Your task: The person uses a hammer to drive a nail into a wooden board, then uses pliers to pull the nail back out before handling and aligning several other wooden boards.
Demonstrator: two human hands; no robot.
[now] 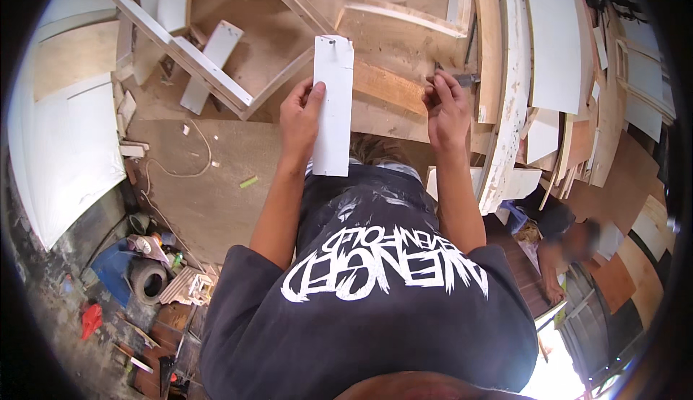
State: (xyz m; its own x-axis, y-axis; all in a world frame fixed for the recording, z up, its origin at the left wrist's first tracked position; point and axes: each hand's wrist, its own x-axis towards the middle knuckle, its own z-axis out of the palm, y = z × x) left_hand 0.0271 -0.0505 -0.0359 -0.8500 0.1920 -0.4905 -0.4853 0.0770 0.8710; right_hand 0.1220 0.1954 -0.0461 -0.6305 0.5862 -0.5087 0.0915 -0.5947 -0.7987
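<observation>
Head view: left grip (300, 117) clamped on white board (334, 115), left of right grip (449, 115); right fingers curled, can't tell if holding anything (dark piece (469, 80) just beside). Best: steady board, thumb clear of nail-like bit (332, 42) at far end.

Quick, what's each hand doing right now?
Left hand: closed, gripping a white board.
Right hand: partly curled near a dark object; whether it holds anything can't be told.

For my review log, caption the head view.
Left hand holding a white board, right hand apart, wooden frames beyond.
</observation>
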